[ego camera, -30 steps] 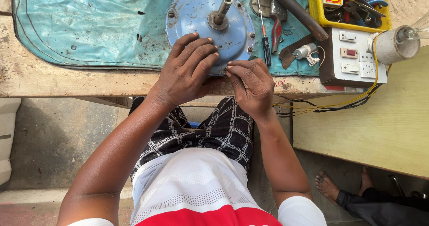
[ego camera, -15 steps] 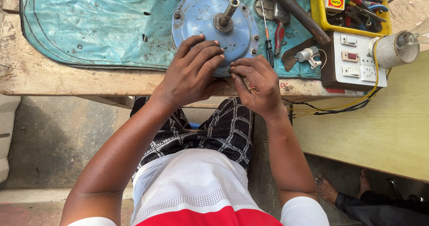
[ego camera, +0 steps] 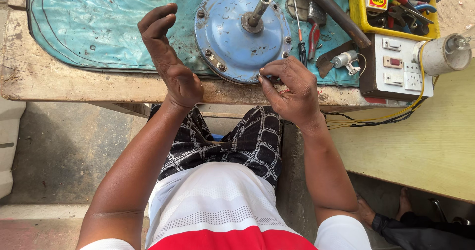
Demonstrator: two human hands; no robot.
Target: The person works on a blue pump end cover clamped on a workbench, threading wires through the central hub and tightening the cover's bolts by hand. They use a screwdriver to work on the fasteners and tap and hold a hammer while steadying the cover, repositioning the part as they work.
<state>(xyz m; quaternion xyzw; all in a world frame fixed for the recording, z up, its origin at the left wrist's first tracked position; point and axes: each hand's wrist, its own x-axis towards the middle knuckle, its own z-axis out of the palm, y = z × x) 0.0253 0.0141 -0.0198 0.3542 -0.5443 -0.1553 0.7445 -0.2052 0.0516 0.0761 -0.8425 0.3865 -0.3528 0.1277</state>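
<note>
A round blue metal motor housing (ego camera: 232, 37) with a steel shaft (ego camera: 257, 10) lies on a blue mat (ego camera: 99, 27) on the wooden workbench (ego camera: 74, 84). My right hand (ego camera: 292, 89) pinches a small metal part at the housing's near rim. My left hand (ego camera: 170, 57) is lifted off the housing to its left, fingers loosely curled and holding nothing.
A screwdriver (ego camera: 299, 32) and red-handled pliers (ego camera: 314, 30) lie right of the housing. A yellow tray (ego camera: 354, 12) of tools, a white switch box (ego camera: 396, 64), a bulb holder (ego camera: 440, 54) and a dark bar (ego camera: 336, 12) sit at the right. Another person's foot (ego camera: 403, 200) shows below.
My left hand has lifted off the housing and swung left. My right hand stays at the near rim, pinching the small part. The view has moved in closer.
</note>
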